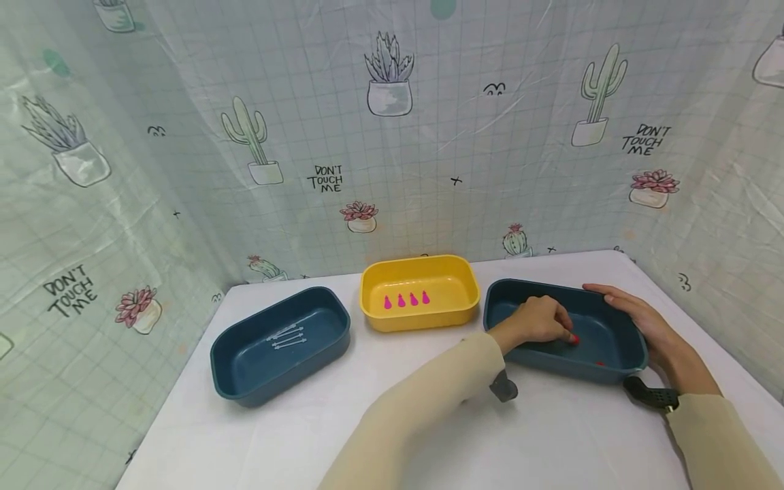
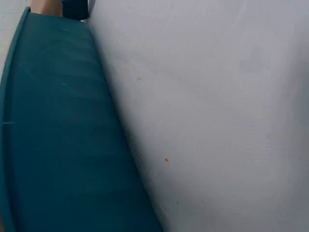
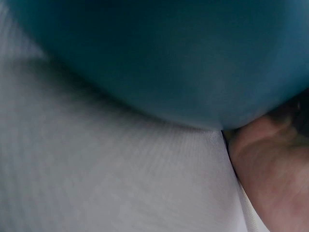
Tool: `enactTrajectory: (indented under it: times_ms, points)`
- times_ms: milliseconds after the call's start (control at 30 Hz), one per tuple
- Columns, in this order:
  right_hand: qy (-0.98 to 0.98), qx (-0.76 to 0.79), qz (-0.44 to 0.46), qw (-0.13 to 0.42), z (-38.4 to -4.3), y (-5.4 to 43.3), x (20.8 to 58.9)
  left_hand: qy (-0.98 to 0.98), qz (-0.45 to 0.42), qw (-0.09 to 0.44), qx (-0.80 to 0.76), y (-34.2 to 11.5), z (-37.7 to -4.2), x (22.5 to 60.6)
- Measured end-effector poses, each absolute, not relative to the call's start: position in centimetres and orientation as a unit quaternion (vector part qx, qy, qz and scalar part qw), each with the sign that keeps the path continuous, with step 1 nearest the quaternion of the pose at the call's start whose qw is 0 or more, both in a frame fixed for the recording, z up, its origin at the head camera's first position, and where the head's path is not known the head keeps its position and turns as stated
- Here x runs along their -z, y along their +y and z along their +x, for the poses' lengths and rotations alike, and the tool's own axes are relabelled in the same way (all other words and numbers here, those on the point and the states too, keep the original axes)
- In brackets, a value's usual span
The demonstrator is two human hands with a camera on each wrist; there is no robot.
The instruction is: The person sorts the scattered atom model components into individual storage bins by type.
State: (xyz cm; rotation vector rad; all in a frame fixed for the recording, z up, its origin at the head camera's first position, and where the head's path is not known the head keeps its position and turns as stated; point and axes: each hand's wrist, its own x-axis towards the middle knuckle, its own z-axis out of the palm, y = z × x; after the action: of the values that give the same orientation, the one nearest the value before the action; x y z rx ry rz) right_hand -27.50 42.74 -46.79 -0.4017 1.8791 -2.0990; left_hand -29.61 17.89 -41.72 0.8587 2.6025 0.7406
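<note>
Reaching into the right dark blue bin (image 1: 631, 340), my left hand (image 1: 539, 320) pinches a small red piece (image 1: 576, 339) between thumb and fingertips. The piece is mostly covered, so its kind is unclear. Another red piece (image 1: 600, 363) lies near the bin's front wall, partly hidden by the rim. My right hand (image 1: 652, 325) rests against the outside of the same bin at its right end, fingers stretched along the far corner. In the right wrist view, part of the right hand (image 3: 270, 164) touches the bin's outer wall (image 3: 183, 63).
A yellow bin (image 1: 422, 320) at the middle back holds several pink pieces (image 1: 414, 299), laid in a row. At the left, another dark blue bin (image 1: 275, 381) holds several thin pale rods (image 1: 288, 337). White cloth (image 1: 392, 367) covers the table; a patterned curtain (image 1: 429, 170) hangs behind.
</note>
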Motion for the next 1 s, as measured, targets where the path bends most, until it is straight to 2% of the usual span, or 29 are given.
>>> enactTrajectory:
  times_ms: [467, 633, 1000]
  points:
    - [0.694, 0.697, -0.121, 0.132, -27.3, 42.6, 46.8, 0.865, 0.337, 0.163, -0.334, 15.6, -28.9, 40.6]
    - [0.741, 0.655, -0.098, 0.116, -27.1, 42.5, 46.7, 0.845, 0.335, 0.169, -0.382, 14.3, -28.8, 40.2]
    - [0.750, 0.648, -0.072, 0.116, -27.0, 42.4, 46.6, 0.799, 0.326, 0.161, -0.479, 10.6, -28.5, 39.0]
